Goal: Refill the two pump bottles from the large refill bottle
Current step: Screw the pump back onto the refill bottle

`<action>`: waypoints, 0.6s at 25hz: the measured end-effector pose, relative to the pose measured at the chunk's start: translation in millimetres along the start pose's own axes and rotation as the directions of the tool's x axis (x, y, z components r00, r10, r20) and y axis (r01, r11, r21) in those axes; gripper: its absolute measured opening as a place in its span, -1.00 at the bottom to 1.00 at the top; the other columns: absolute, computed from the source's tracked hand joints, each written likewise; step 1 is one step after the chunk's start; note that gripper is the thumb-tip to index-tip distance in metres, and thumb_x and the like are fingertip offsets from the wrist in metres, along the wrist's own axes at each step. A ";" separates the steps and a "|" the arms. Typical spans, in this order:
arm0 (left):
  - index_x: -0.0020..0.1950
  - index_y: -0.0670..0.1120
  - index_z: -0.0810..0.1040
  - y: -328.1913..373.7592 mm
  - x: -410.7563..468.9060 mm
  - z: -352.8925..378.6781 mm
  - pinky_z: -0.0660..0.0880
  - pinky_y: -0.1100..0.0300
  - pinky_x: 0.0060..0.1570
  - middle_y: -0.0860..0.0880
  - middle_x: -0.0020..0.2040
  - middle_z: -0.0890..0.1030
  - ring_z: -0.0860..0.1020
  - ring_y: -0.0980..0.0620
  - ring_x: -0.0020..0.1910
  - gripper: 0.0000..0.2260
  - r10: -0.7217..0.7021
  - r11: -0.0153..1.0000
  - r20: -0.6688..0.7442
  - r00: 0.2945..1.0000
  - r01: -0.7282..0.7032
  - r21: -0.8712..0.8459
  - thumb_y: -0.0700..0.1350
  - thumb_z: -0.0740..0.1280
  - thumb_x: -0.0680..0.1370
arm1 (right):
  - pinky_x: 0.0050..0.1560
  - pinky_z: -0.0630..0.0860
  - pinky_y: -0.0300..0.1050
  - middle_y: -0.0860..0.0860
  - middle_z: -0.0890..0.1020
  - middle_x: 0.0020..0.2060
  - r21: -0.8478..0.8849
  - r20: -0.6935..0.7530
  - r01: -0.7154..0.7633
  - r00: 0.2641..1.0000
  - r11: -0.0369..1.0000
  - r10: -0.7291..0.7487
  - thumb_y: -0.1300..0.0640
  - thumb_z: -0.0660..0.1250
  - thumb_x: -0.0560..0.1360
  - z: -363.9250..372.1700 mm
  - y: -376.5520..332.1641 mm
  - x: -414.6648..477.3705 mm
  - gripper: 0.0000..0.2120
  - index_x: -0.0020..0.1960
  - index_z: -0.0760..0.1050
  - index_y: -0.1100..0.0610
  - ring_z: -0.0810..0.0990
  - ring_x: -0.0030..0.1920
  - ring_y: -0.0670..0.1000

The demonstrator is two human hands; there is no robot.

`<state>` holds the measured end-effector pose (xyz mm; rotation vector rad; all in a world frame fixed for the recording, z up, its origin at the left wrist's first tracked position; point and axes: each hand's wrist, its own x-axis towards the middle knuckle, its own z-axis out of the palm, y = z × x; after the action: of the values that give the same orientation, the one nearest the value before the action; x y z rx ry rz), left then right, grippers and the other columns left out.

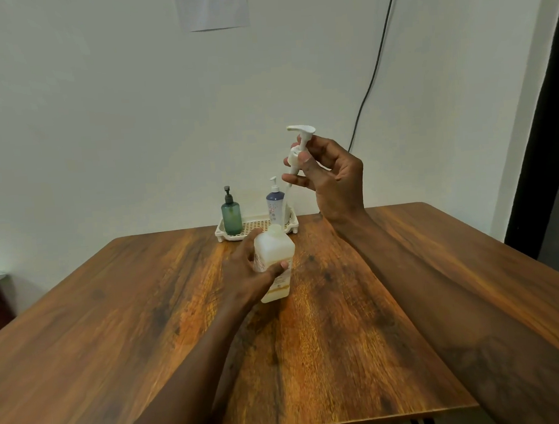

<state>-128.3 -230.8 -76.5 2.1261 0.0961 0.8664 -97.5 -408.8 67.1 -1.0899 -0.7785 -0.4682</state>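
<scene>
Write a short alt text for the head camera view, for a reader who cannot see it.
A person's right hand holds a white plastic pump head with its tube above a translucent white square bottle, which the left hand grips on a brown wooden table. Behind, a white perforated tray holds a green pump bottle and a blue-and-white pump bottle.

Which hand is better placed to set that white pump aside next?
Right, likely: the right hand pinches the white pump, raised above the table, while the left hand is busy gripping the white bottle standing on the table.
</scene>
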 end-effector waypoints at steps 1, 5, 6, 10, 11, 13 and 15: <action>0.56 0.10 0.35 0.7 0.1 -0.1 0.63 -0.10 0.13 -0.05 0.38 0.60 0.57 -0.09 0.29 -0.16 -0.004 1.000 0.005 1.000 0.004 -0.006 0.13 0.63 0.35 | -0.10 0.71 0.03 0.15 0.70 0.13 0.009 -0.001 0.003 1.000 1.000 -0.003 0.25 0.37 0.63 1.7 -2.2 1.0 -0.75 0.28 0.58 0.28 0.73 0.07 0.15; 0.56 0.08 0.37 3.8 -2.3 -1.6 0.63 -0.15 0.14 -0.05 0.38 0.60 0.57 -0.11 0.30 -0.16 -0.005 0.999 0.005 1.000 0.005 -0.035 0.10 0.64 0.34 | -0.10 0.71 0.03 0.18 0.69 0.13 0.074 0.001 -0.008 1.000 0.997 0.008 0.27 0.36 0.63 4.7 -8.5 4.0 -0.79 0.25 0.58 0.24 0.73 0.07 0.18; 0.56 0.09 0.37 6.1 -3.3 -2.7 0.63 -0.16 0.13 -0.05 0.37 0.60 0.58 -0.10 0.29 -0.16 0.001 0.998 0.002 1.000 -0.001 -0.058 0.11 0.64 0.34 | -0.10 0.70 0.03 0.19 0.69 0.13 0.078 0.007 -0.019 1.000 0.997 0.018 0.28 0.36 0.63 4.8 -8.1 3.8 -0.79 0.25 0.58 0.25 0.73 0.07 0.18; 0.50 0.19 0.38 21.6 -2.8 -7.6 0.68 -0.10 0.04 -0.06 0.32 0.63 0.62 -0.06 0.23 -0.19 0.086 0.982 -0.038 0.996 -0.091 -0.167 0.22 0.61 0.31 | -0.07 0.71 0.07 0.23 0.68 0.11 0.093 0.035 -0.100 0.995 0.991 0.097 0.28 0.36 0.62 1.9 1.0 -3.1 -0.83 0.20 0.61 0.21 0.72 0.07 0.22; 0.49 0.18 0.39 26.1 -1.3 -9.0 0.68 -0.09 0.03 -0.06 0.32 0.63 0.63 -0.05 0.22 -0.20 0.099 0.976 -0.049 0.994 -0.106 -0.189 0.23 0.61 0.31 | -0.06 0.71 0.07 0.23 0.69 0.11 0.089 0.049 -0.125 0.991 0.988 0.121 0.27 0.37 0.62 0.9 4.2 -5.4 -0.84 0.18 0.62 0.19 0.72 0.07 0.22; 0.50 0.16 0.41 33.9 2.7 -11.0 0.69 -0.05 0.00 -0.05 0.30 0.64 0.65 -0.02 0.19 -0.20 0.119 0.967 -0.065 0.991 -0.131 -0.217 0.19 0.64 0.32 | -0.05 0.71 0.06 0.17 0.71 0.09 0.026 0.064 -0.155 0.986 0.988 0.153 0.23 0.40 0.61 -1.7 11.3 -9.1 -0.82 0.20 0.63 0.16 0.72 0.09 0.16; 0.49 0.21 0.40 40.9 6.3 -11.9 0.70 0.05 -0.03 -0.01 0.26 0.66 0.66 0.03 0.15 -0.21 0.145 0.958 -0.079 0.986 -0.160 -0.237 0.20 0.64 0.32 | 0.00 0.70 0.02 0.07 0.73 0.08 -0.068 0.066 -0.185 0.980 0.980 0.189 0.19 0.41 0.61 -4.2 19.3 -11.7 -0.80 0.22 0.63 0.15 0.72 0.10 0.07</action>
<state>-139.7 -247.7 -38.6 1.8957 -0.1391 0.9814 -90.6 -405.2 45.5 -1.2303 -0.7203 -0.2960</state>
